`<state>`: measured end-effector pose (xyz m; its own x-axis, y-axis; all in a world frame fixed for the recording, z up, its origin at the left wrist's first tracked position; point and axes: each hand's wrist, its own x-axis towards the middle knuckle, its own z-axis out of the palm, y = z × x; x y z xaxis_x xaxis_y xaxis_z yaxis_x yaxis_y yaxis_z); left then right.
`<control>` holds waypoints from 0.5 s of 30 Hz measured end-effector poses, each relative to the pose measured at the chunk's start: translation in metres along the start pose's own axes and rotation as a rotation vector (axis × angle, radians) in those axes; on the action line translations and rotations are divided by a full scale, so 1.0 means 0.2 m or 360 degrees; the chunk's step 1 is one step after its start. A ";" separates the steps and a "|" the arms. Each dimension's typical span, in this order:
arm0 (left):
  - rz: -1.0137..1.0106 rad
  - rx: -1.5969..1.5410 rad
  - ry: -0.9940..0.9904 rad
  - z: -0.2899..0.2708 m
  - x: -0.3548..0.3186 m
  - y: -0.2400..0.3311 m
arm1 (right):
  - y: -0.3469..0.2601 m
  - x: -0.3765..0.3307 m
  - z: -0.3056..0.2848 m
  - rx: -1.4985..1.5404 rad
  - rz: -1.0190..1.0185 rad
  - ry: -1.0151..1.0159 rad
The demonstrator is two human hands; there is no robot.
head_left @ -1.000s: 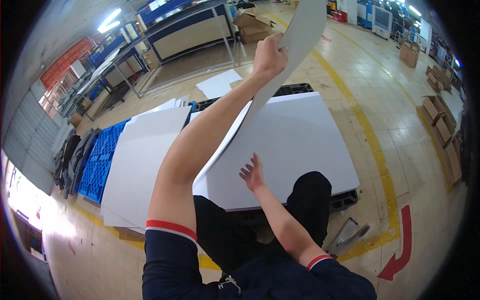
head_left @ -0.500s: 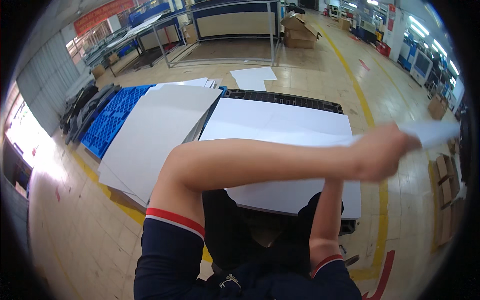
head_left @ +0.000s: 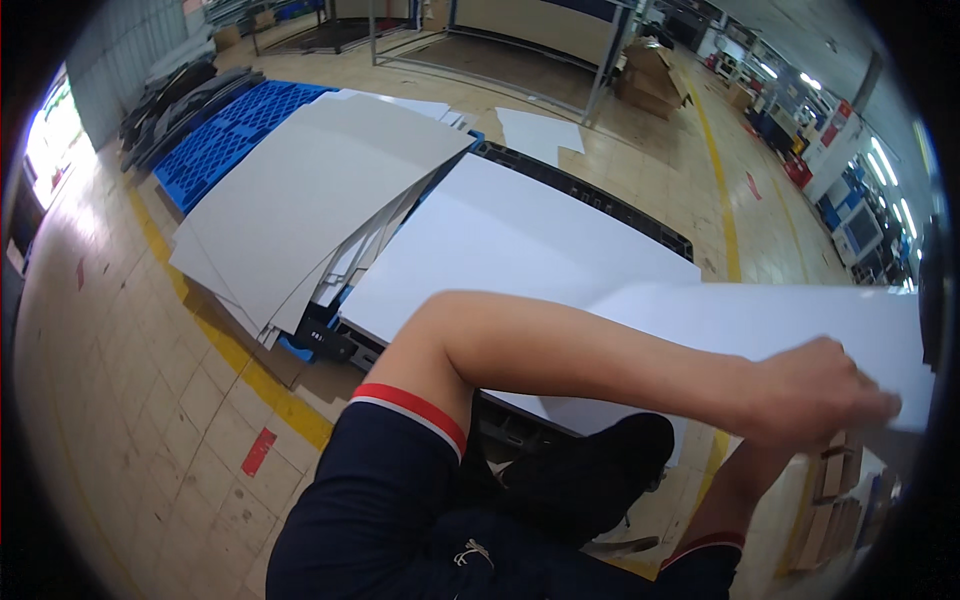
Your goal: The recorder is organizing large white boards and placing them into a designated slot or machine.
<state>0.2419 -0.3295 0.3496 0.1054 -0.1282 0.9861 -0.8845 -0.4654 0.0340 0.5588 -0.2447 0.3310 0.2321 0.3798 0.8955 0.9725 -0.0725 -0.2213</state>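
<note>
My left arm reaches across to the right. My left hand (head_left: 815, 395) is closed at the near side of a white sheet (head_left: 800, 312) and seems to pinch its edge; the fingertips are partly blurred. This sheet spreads from above the stack toward the right rim of the view. Under it lies a stack of large white sheets (head_left: 520, 235) on a black pallet (head_left: 590, 195). My right forearm (head_left: 745, 475) rises from the lower right, and my right hand is hidden behind the left one.
To the left, large grey boards (head_left: 310, 170) lie on a blue pallet (head_left: 230, 130), with dark folded material (head_left: 180, 105) beyond. A white piece (head_left: 535, 133) lies on the floor behind. A metal frame (head_left: 480, 70) and cardboard box (head_left: 650, 80) stand farther back. Cartons (head_left: 830, 520) are at the lower right.
My left hand has moved right and nearer to me, with the white sheet now spread wider at the right. The view has turned, bringing the pallets to a slant.
</note>
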 end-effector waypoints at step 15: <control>-0.1227 0.0564 0.2198 -1.07 -1.25 -0.40 | -0.87 -0.56 1.31 0.0724 0.0209 -0.1518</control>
<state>0.1899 -0.0725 0.1354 -0.1891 0.9710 0.1462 -0.6536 -0.2356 0.7193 0.3583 -0.0321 0.1680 0.0319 0.9739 0.2248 0.7964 0.1111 -0.5945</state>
